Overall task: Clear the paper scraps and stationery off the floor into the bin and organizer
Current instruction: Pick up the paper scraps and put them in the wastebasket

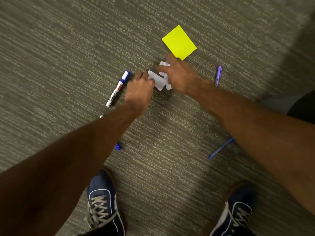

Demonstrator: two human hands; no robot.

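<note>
White paper scraps (159, 79) lie on the carpet between my two hands. My left hand (139, 92) is closed on their left edge. My right hand (180, 75) covers their right side, fingers curled over more scraps (164, 63). A white marker with a blue cap (117, 88) lies just left of my left hand. A yellow sticky-note pad (179, 42) sits beyond my right hand. A purple pen (218, 75) lies to the right. A blue pen (220, 148) shows under my right forearm, and a blue pen end (118, 146) under my left forearm.
Grey striped carpet (68, 57) covers the floor. My two dark blue shoes (102, 201) (237, 213) stand near the bottom edge. A dark object (303, 106) sits at the right edge. Neither a bin nor an organizer is in view.
</note>
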